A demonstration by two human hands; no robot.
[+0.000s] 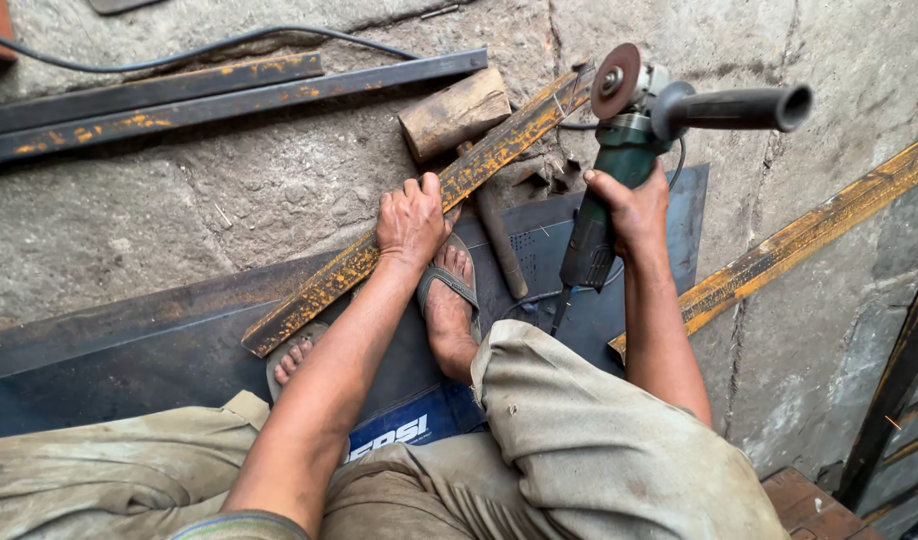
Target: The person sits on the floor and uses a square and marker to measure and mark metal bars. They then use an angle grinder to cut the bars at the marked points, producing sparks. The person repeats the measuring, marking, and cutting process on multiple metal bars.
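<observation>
My left hand (411,218) presses down on a long rusty yellow-stained steel bar (329,285) that runs diagonally from lower left to upper right, its far end resting by a wooden block (455,112). My right hand (631,205) grips the green body of an angle grinder (619,170), held upright with its disc (615,80) near the bar's far end and its black side handle (739,107) pointing right. My sandalled foot (451,300) rests beside the bar on a dark metal sheet (129,350).
Two long dark steel bars (179,100) lie at the upper left with a black cable (229,45) above them. Another rusty bar (809,235) slants at the right. A hammer handle (501,240) lies under the diagonal bar. The floor is rough concrete.
</observation>
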